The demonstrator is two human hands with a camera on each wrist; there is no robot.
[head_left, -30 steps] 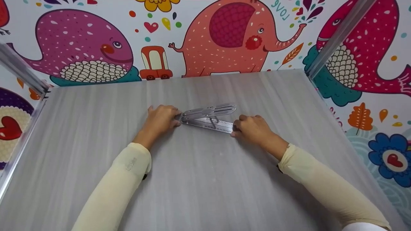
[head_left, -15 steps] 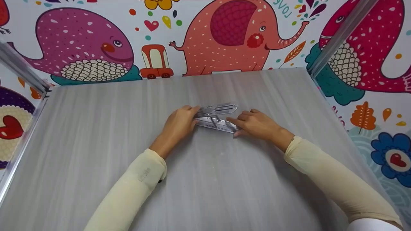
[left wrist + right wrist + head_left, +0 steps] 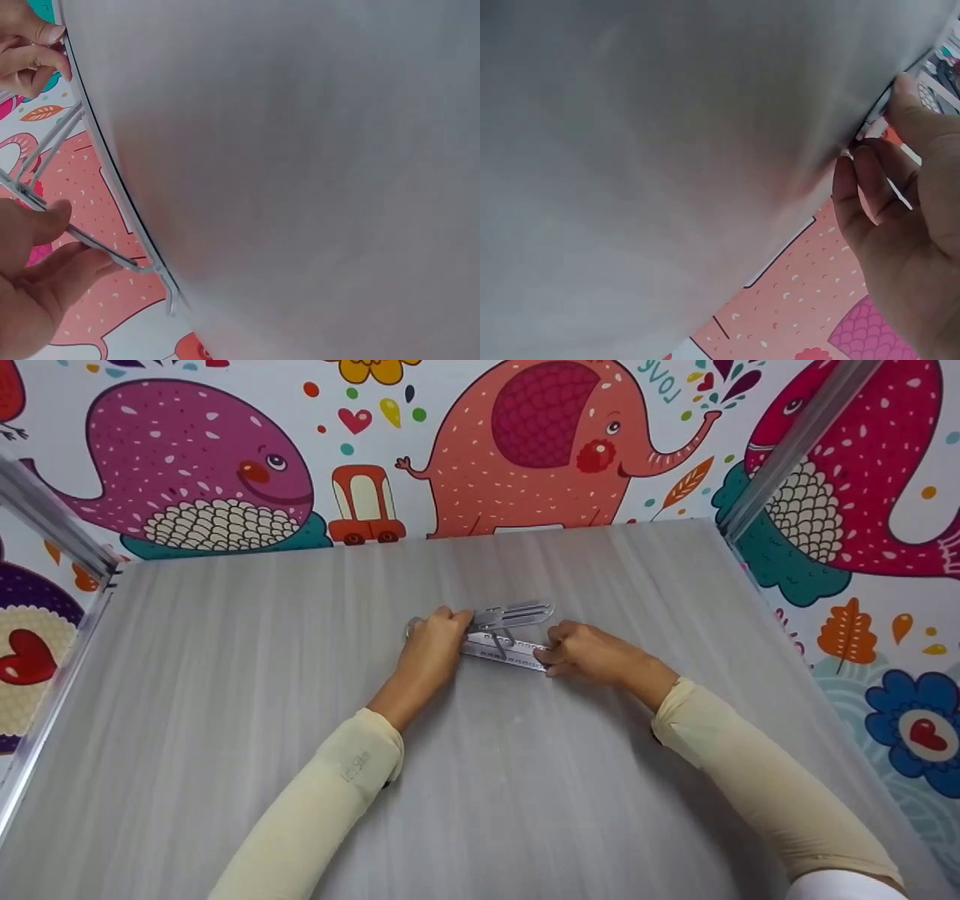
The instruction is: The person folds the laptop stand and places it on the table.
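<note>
A grey hinged folding stand [image 3: 517, 616] sits at mid-table, its slotted upper plate tilted up from a flat base [image 3: 511, 652] that has rows of small notches. Thin prop legs [image 3: 49, 146] span the gap between the two in the left wrist view. My left hand [image 3: 433, 643] pinches the upper plate between thumb and fingers near the hinged end, part of which peeks out behind the hand. At the base's right end, my right hand [image 3: 592, 652] grips the edge with thumb and curled fingers; the right wrist view shows this pinch [image 3: 900, 172] from below.
The wood-grain tabletop [image 3: 480, 795] surrounds the stand. A cartoon-printed wall [image 3: 465, 450] rises behind the table and along its sides. Metal posts [image 3: 795, 450] stand at the far corners, and a metal rail [image 3: 45, 720] runs along the left edge.
My left hand has shifted right from the hinged end onto the upper plate. The right hand's fingers stretched over the base, then drew back to its end. The stand's angle looks about the same.
</note>
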